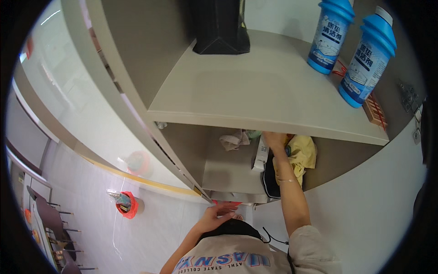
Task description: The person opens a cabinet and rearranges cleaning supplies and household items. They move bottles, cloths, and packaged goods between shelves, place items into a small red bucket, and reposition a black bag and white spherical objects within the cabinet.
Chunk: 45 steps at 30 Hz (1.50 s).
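My right hand (275, 140) reaches into the lower compartment of a cabinet, under the beige shelf board (239, 92). The board's edge hides its fingertips, so whether it grips anything is not visible. Just left of it stands a long white box (261, 157). A crumpled yellow cloth (304, 154) lies to its right, and a black pouch (270, 181) with pale piping sits below near the front. Farther left are a greyish cloth (234, 140) and something green (253, 134). My left hand (219, 217) hovers by my waist near the cabinet's front, fingers apart, holding nothing.
Two blue cleaner bottles (331, 37) stand on the upper shelf, beside a wooden slatted piece (374, 109). A black bag (220, 27) stands behind. On the floor is a bin with a red liner (129, 207); chairs (49, 212) line the far left.
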Motion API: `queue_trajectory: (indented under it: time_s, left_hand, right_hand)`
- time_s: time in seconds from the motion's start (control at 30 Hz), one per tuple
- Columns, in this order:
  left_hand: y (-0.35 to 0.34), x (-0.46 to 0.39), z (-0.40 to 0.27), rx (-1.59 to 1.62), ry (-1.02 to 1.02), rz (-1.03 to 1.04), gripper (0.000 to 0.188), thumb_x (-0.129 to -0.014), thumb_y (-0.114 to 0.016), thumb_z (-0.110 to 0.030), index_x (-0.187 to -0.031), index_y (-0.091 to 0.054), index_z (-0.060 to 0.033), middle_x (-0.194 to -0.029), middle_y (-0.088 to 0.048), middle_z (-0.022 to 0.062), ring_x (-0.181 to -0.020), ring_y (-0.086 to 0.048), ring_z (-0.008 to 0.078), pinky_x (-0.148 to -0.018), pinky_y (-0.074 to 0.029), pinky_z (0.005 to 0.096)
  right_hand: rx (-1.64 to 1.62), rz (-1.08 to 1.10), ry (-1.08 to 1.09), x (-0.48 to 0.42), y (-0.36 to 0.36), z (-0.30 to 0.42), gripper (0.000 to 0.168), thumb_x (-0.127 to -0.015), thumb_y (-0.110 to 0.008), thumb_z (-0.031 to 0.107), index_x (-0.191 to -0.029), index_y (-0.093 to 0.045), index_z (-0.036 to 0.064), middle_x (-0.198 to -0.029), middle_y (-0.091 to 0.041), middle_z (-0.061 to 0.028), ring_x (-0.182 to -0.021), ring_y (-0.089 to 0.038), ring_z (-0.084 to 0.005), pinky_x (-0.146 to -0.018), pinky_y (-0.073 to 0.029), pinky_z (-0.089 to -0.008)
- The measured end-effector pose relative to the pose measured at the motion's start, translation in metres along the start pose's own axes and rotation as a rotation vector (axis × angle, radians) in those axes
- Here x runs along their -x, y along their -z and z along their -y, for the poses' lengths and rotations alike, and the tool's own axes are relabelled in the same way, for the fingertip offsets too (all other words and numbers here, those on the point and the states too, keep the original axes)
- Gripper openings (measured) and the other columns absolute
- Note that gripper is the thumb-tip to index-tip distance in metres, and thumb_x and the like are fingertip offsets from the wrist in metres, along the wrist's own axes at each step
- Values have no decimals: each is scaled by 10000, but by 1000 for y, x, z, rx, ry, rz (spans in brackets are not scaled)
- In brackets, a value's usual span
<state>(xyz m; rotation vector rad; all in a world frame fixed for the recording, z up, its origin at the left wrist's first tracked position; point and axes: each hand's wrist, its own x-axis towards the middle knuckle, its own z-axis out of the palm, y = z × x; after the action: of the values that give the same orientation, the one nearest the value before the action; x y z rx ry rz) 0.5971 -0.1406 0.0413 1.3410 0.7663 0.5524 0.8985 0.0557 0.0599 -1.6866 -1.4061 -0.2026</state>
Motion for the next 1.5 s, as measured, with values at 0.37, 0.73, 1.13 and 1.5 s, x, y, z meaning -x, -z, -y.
queue_trajectory:
  time_s: [0.37,0.73,1.13,1.5]
  left_hand:
    - [36,-32,-65,686,-158,233,787,-912,-325,-647,-1435,-287,-61,-1371,-438,158,-1254,-436,272,-1055,-326,437]
    - [19,-8,-58,1103,123,228,968,-801,-227,-800,-1374,-380,-35,-1190,-553,245,-875,-608,388,-741,-510,467]
    - [23,8,-37,1128,-1,220,835,-882,-211,-712,-1380,-376,-62,-1166,-564,222,-855,-617,330,-758,-523,424]
    - [17,-14,-69,1095,33,180,823,-888,-218,-704,-1368,-389,-58,-1112,-584,246,-803,-626,352,-716,-520,435]
  right_hand:
    - [-1229,461,-310,51,149,131,356,-794,-705,176,-1052,-600,-46,-972,-645,-57,-871,-587,-119,-781,-481,-272]
    - [-597,504,-366,56,91,113,376,-926,-551,329,-998,-633,-31,-889,-667,-131,-797,-611,-201,-726,-471,-281]
    - [157,590,161,59,-81,47,392,-805,-652,225,-1147,-601,42,-1201,-551,-215,-1092,-513,-399,-929,-401,-461]
    - [-867,139,-627,58,61,51,442,-924,-573,283,-1273,-517,16,-1103,-619,-75,-969,-599,-166,-801,-488,-285]
